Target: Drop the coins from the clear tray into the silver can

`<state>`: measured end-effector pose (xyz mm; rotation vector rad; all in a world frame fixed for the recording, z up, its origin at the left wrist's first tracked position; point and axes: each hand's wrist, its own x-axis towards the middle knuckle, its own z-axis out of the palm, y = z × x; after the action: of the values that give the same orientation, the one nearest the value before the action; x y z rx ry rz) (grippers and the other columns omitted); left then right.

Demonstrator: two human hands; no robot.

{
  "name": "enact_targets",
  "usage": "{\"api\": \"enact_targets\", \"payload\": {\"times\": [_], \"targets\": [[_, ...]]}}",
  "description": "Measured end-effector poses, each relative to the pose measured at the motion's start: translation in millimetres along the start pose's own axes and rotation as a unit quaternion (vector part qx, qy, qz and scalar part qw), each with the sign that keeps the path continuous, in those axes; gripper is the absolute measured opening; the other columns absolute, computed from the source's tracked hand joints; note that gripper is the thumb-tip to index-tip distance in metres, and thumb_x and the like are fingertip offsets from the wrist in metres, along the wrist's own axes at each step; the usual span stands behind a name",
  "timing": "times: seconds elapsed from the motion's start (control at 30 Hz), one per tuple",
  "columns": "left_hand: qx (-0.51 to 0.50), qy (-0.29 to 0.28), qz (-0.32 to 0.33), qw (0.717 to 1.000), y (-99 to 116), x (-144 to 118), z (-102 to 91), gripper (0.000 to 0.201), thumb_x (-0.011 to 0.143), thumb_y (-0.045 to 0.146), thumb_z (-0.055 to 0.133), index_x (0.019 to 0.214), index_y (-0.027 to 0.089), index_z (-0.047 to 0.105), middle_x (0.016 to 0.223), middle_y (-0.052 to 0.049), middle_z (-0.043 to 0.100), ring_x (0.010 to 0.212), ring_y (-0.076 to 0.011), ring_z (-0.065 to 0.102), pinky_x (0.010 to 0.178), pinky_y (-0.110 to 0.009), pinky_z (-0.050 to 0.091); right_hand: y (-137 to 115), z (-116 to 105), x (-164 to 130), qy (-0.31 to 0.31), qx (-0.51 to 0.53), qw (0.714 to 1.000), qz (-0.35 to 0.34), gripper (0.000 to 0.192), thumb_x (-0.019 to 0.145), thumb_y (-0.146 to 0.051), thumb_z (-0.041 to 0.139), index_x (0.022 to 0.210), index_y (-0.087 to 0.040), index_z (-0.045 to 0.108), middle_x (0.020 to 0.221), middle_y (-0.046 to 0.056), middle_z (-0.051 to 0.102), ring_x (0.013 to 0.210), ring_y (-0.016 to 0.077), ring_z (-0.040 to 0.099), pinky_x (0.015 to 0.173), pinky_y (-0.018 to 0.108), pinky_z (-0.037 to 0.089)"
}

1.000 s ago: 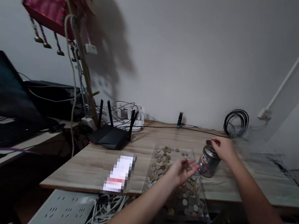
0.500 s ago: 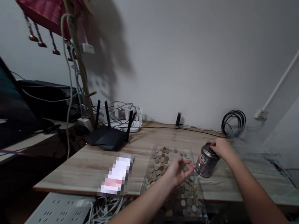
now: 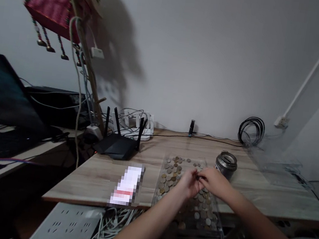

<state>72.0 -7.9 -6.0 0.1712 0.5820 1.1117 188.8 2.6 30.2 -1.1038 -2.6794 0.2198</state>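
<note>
both hands meet over the clear plastic tray [image 3: 215, 231] of mixed coins [image 3: 170, 169] at the front edge of the wooden desk [image 3: 100, 176]. left hand [image 3: 188, 182] is cupped, palm partly up, fingers curled loosely; whether it holds coins cannot be told from this view. right hand [image 3: 213, 181] reaches across to it, thumb and forefinger pinched together at the left palm on something small and dark, probably a coin, too small to confirm. the two hands touch at the fingertips, hovering just above the middle of the tray. coins lie in a single layer, silver and brass tones, denser toward the near end. a metal tin [image 3: 226, 163] with a slotted lid stands upright on the desk just beyond and right of the tray, apart from both hands. left of the tray lies a flat blurred white and red item [image 3: 127, 185]. further back left sits a black router [image 3: 117, 145] with antennas up, beside a white tangle of cables [image 3: 131, 121]. a coil of black cable [image 3: 252, 131] hangs at the wall behind the tin. a white power strip [image 3: 66, 223] lies below the desk front.
</note>
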Motion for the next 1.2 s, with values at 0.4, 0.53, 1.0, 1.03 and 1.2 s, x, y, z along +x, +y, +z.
{"api": "enact_targets", "payload": {"times": [0.4,0.53,1.0,1.03,1.2], "targets": [[0.062,0.051,0.000,0.997,-4,-4,1.2,0.030,0.087,0.007,0.037,0.112,-0.003,0.050,0.077,-0.014,0.067,0.064,-0.0164,0.067,0.057,-0.021,0.052,127,-54,14,0.158,0.046,0.947,0.277,0.009,0.061,-0.020,0.066,0.062,-0.014,0.061,0.056,0.001,0.061,0.054,0.0124,0.053,0.047,0.021,0.034],[0.060,0.053,0.008,0.997,-2,-4,1.1,0.030,0.087,0.007,0.036,0.111,-0.003,0.050,0.078,-0.015,0.067,0.066,-0.0158,0.067,0.061,-0.020,0.052,123,-56,17,0.102,0.066,0.953,0.278,0.007,0.062,-0.015,0.064,0.068,-0.012,0.065,0.061,0.002,0.064,0.058,0.0129,0.055,0.048,0.020,0.036],[0.032,-0.118,0.017,0.992,-6,-7,0.3,0.043,0.089,0.046,0.034,0.082,0.011,0.058,0.069,-0.007,0.061,0.065,-0.0157,0.059,0.068,-0.028,0.046,4,-6,-11,0.070,-0.006,0.997,-0.008,0.021,0.080,-0.023,0.050,0.086,-0.019,0.070,0.083,0.006,0.067,0.077,0.0158,0.058,0.067,0.024,0.039],[0.048,-0.120,0.010,0.992,-6,-10,-0.3,0.041,0.088,0.046,0.036,0.083,0.012,0.058,0.070,-0.006,0.061,0.067,-0.0160,0.059,0.068,-0.028,0.046,8,-6,-11,0.090,-0.006,0.996,0.003,0.023,0.082,-0.022,0.047,0.083,-0.018,0.070,0.081,0.006,0.067,0.076,0.0156,0.058,0.067,0.024,0.039],[0.378,-0.079,0.018,0.922,5,-28,-13.4,0.024,0.078,0.031,0.049,0.094,0.018,0.061,0.094,-0.006,0.065,0.090,-0.0190,0.059,0.075,-0.029,0.044,88,-40,2,0.233,-0.044,0.949,0.209,0.026,0.080,-0.034,0.051,0.078,-0.018,0.071,0.078,0.007,0.069,0.070,0.0164,0.058,0.060,0.024,0.037]]}}
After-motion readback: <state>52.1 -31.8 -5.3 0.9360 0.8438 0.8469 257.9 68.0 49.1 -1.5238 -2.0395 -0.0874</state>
